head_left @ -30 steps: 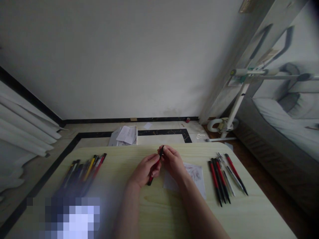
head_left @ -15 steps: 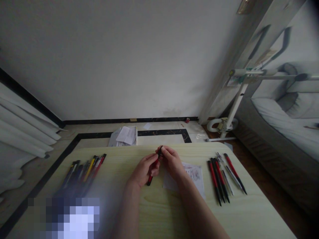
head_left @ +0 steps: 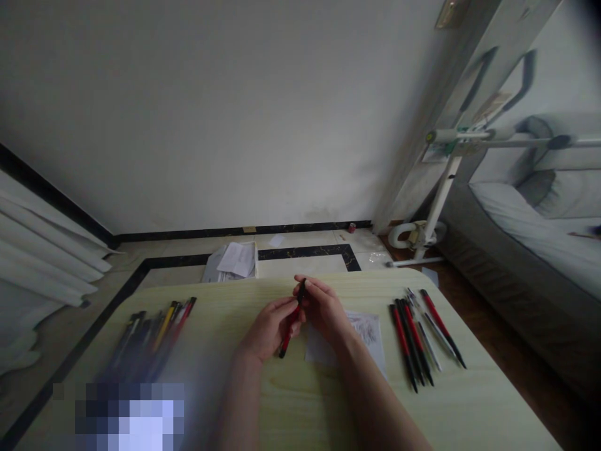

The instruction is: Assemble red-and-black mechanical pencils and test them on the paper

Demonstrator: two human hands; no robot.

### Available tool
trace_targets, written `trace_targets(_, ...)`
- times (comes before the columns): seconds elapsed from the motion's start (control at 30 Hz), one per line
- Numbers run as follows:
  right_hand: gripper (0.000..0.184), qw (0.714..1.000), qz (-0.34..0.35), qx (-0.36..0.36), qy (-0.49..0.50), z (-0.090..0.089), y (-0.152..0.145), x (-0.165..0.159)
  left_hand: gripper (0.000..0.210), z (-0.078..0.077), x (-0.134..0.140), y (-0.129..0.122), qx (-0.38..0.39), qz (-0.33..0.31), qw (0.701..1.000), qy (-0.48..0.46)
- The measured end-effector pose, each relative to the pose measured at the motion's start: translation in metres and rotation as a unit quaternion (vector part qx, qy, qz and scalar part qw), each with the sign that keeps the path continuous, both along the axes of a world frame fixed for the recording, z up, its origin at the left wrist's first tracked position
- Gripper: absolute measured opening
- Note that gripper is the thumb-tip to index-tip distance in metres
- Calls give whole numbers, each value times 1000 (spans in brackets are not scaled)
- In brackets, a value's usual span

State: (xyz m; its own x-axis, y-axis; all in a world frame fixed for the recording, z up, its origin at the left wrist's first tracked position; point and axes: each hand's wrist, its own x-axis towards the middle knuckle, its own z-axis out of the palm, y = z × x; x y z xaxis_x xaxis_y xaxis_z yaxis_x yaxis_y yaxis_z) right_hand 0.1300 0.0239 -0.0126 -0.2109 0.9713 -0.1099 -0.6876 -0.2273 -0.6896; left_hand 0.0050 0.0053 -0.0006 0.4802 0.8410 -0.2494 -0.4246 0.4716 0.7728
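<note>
A red pen with black ends (head_left: 290,331) slants between my two hands above the wooden table (head_left: 291,401). My left hand (head_left: 270,327) is closed round its red barrel. With thumb and fingers, my right hand (head_left: 323,308) pinches the black upper end. Partly under my right wrist lies a white sheet of paper (head_left: 369,332) covered in dark and reddish scribbles. To the right, several red-and-black pens (head_left: 402,347) and silvery pens (head_left: 434,341) lie side by side. Over on the left is a bunch of mixed pens (head_left: 164,326), its lower part blurred.
Beyond the table's far edge, a box of papers (head_left: 237,260) stands on the floor against a pale wall (head_left: 235,125). White exercise equipment (head_left: 439,194) and a grey sofa (head_left: 498,275) are at the right. A white curtain (head_left: 42,250) hangs at the left. A pixelated patch covers the lower left.
The red pen is turned slightly between my hands, and more of its barrel shows below my left fingers. The view has shifted a little. Both hands keep their hold.
</note>
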Motion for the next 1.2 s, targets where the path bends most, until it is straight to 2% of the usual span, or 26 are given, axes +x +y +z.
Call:
trace_targets(0.23,24,999,22,1,27,-4,1,1,17,1,0,0,-5,-7,1000,0)
trace_targets(0.43,21,999,31,2,42,1,-1,2,19,-1,-2,0,-11,-13,1000,7)
trace_targets(0.7,17,999,36,22,31,-1,-2,2,20,-3,-2,-2,-12,-36,999,3)
trace_targets(1.2,15,999,37,24,32,0,-2,4,18,-4,-2,-1,13,-26,1000,0)
